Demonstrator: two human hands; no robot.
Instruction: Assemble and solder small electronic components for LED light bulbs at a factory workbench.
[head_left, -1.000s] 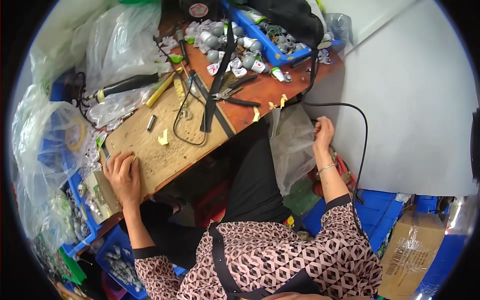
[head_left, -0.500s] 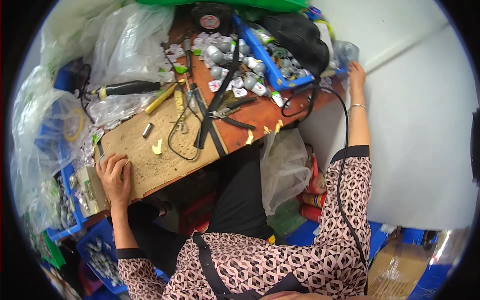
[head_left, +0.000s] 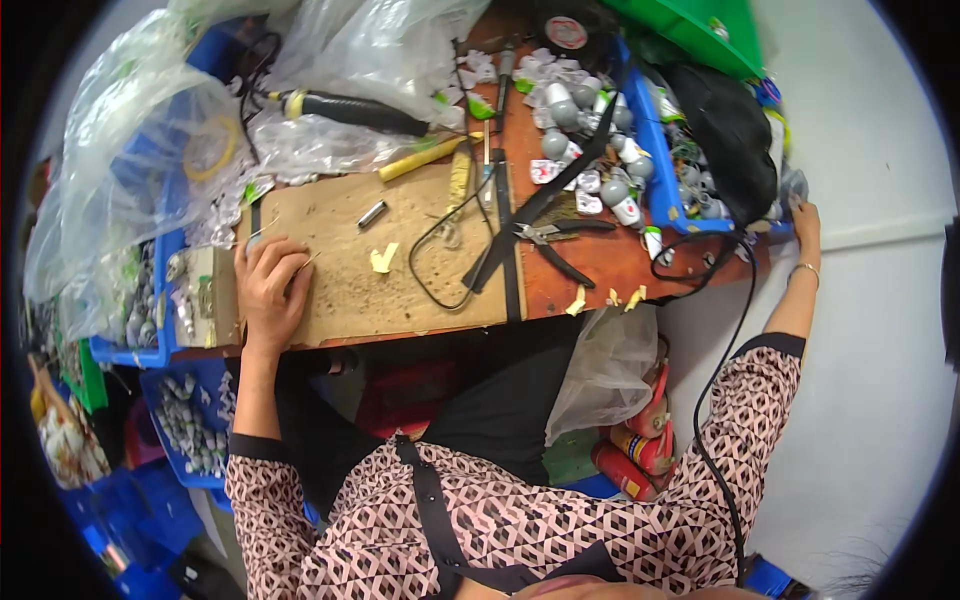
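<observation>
My left hand rests at the left end of a brown cardboard sheet, fingers curled together. A thin, wire-like tip sticks out by the thumb; the rest is hidden in the hand. Beside that hand stands a small beige box-like block. My right arm is stretched far right, and my right hand is at a see-through plastic container by the table's right end. Its fingertips are too small and covered to read. On the cardboard lie a short metal cylinder and a torn yellow scrap.
Pliers, a black strap and a looped black cable lie mid-table. Several grey-and-white bulbs are heaped beside a blue bin holding a black cloth-like item. Plastic bags crowd the left. Red extinguishers stand below.
The view has swung, so the table sits further right and more level. My right hand stays at the see-through container, and my left hand stays at the cardboard's left end, fingers curled.
</observation>
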